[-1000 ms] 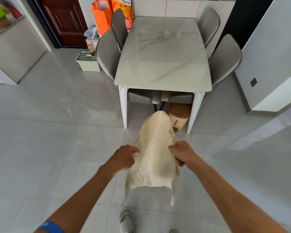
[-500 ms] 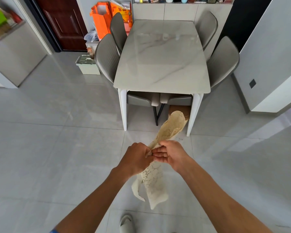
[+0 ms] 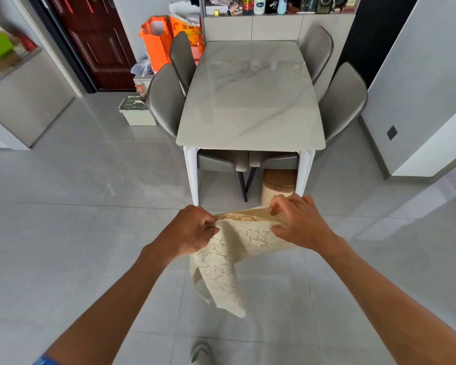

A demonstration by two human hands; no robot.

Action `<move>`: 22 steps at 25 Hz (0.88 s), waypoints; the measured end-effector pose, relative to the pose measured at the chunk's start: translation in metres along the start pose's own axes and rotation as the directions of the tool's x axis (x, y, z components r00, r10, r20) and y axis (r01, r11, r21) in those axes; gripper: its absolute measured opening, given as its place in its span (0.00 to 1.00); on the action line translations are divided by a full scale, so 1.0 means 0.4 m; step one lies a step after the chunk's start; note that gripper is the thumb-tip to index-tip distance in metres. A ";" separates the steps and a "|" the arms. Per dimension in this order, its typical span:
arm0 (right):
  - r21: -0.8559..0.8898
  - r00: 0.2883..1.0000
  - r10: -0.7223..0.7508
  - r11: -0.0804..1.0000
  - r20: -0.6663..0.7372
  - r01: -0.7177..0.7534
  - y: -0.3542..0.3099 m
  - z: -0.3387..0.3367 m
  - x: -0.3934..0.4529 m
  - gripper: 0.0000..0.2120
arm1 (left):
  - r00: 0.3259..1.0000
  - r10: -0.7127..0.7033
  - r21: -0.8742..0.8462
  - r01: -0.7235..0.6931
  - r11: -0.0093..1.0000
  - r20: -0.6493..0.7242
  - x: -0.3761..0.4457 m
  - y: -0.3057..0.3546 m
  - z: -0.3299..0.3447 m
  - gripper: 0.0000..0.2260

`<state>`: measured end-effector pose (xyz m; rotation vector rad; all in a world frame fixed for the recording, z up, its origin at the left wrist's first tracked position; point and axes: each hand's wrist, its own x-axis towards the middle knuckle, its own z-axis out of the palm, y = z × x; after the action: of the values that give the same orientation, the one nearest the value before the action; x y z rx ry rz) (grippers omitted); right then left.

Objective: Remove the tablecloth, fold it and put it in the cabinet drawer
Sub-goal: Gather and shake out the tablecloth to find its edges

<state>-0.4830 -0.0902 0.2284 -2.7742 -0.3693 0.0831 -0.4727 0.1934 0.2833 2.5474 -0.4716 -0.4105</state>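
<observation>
So the cloth was already off the table, held up in the air over the floor in front of it. Left hand was clenched on one top edge, right hand pinching the other with thumb and fingers, a short span stretched between them and the rest hanging down in a floppy tail. It looked like thin lace, so I'd guess really light and limp, no stiffness at all, probably snags easily. Best bet seemed to be grabbing corners or the folded edge, not the middle.
</observation>
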 end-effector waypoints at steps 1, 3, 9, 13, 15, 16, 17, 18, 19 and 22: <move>-0.110 1.000 -0.028 0.994 -0.008 0.027 0.016 0.008 -0.012 0.16 | 1.000 -0.017 -0.023 0.016 1.000 -0.023 -0.002 -0.010 -0.015 0.19; -0.275 0.999 -0.042 0.961 0.002 0.041 0.047 0.023 -0.040 0.17 | 0.999 -0.027 -0.036 0.025 0.999 -0.043 -0.010 -0.033 -0.044 0.21; -0.439 1.000 0.013 0.898 -0.028 -0.024 0.046 0.014 -0.049 0.12 | 0.999 0.037 0.055 -0.038 0.998 0.008 -0.020 -0.086 -0.120 0.08; -0.495 0.983 -0.022 0.866 -0.181 -0.072 0.034 -0.050 -0.014 0.12 | 0.998 0.055 0.075 -0.057 0.996 0.026 -0.016 -0.139 -0.161 0.07; -0.474 0.984 -0.030 0.879 -0.174 -0.058 0.029 -0.080 0.006 0.11 | 0.999 0.041 0.127 -0.042 0.991 0.013 -0.017 -0.164 -0.170 0.06; -0.455 0.989 -0.012 0.889 -0.148 -0.057 0.024 -0.091 0.016 0.11 | 0.999 0.033 0.166 -0.032 0.986 -0.001 -0.015 -0.174 -0.172 0.06; -0.417 0.992 0.008 0.907 -0.129 -0.062 0.023 -0.100 0.026 0.11 | 1.000 0.022 0.193 -0.018 0.981 -0.016 -0.011 -0.183 -0.175 0.07; -0.329 0.989 0.043 0.940 -0.143 -0.089 0.018 -0.112 0.037 0.11 | 0.999 0.007 0.193 0.001 0.981 -0.041 -0.006 -0.193 -0.178 0.08; -0.202 0.980 0.108 0.969 -0.169 -0.141 0.017 -0.125 0.052 0.10 | 0.998 -0.003 0.171 0.015 0.985 -0.068 0.001 -0.202 -0.181 0.08; 0.040 0.967 0.218 0.976 -0.134 -0.214 0.010 -0.169 0.085 0.08 | 0.996 -0.034 0.155 0.047 0.987 -0.086 0.021 -0.210 -0.193 0.04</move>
<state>-0.4422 -0.1067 0.2900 -2.7651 -0.0294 -0.0509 -0.4154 0.2909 0.3004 2.7181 -0.4370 -0.2908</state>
